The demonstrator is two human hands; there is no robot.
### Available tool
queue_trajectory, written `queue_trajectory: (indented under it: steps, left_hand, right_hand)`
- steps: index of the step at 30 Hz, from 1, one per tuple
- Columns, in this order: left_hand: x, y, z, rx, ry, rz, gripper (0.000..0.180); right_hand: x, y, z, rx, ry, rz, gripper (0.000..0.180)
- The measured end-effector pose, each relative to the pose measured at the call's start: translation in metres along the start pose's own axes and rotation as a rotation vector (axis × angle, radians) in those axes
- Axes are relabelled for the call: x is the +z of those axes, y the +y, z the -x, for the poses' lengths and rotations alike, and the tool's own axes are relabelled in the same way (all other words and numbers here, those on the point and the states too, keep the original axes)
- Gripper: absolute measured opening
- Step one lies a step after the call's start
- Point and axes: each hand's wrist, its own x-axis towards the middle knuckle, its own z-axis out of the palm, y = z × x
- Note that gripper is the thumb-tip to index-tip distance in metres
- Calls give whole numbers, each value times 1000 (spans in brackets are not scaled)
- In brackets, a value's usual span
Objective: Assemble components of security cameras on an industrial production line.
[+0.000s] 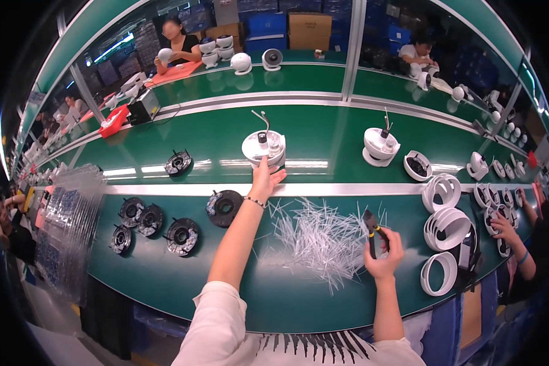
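Note:
My left hand (266,180) reaches forward to a white round housing (250,149) with upright wires and a black part in its middle. One fingertip meets the near rim while other fingers spread out to the right, so the hand looks open. In my right hand (385,255) are black diagonal cutters with yellow on the handles (370,223), their jaws pointing up and left. Between my arms lies a loose pile of thin clear-white plastic strips (323,238). A second white housing with wires (381,146) stands further right on the green surface.
Several black round parts (182,236) lie left of my forearm, beside stacked clear plastic trays (64,229). White rings (439,273) stand at the right, near another person's hand (507,229). A pale metal rail (183,190) crosses the green bench. People sit beyond.

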Motion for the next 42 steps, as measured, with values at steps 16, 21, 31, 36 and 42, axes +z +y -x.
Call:
queue_trajectory:
  steps: [16,21,31,36,42]
  left_hand:
    - [51,13,46,141,60,125,68]
    - [63,39,115,200,-159,-60,59]
    - [22,46,166,399,-309,-258,65]
    - [13,47,179,542,-314,-411,65]
    - [8,55,187,628,-377,-554,67]
  right_hand:
    - [0,-1,-2,31,-43,-2,39]
    - [3,14,14,459,-237,-611,50]
    - [3,-81,-36,732,-1053,-1406,43]
    - [10,-84,-52,755,-1083,-1189,45]
    - [14,-81,-58,772,-1140,-1174,47]
